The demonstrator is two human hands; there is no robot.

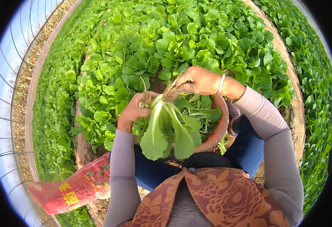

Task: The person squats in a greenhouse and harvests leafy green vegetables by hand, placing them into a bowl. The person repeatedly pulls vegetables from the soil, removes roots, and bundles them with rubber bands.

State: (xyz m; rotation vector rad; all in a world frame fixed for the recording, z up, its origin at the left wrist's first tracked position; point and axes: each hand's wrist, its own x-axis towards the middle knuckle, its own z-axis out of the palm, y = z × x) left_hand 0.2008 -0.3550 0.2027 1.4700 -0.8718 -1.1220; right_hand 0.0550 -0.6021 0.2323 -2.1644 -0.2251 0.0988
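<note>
My left hand (132, 109) grips a small bunch of leafy green plants (154, 139) near the base of their stems. The broad leaves hang down toward my lap, with the pale stem bases uppermost. At the top of the bunch, my right hand (200, 81), with a light bracelet at its wrist, pinches the thin brown roots (170, 92). Below my right hand is a round reddish tub (224, 119), with loose pulled greens (208, 115) inside. The hanging leaves cover part of its near left side.
Dense beds of leafy greens (154, 42) spread ahead and to both sides. Bare soil strips (292, 133) run between them. A red printed sack (81, 184) lies at my left. The curved wall of a plastic-covered greenhouse (5, 107) stands at far left.
</note>
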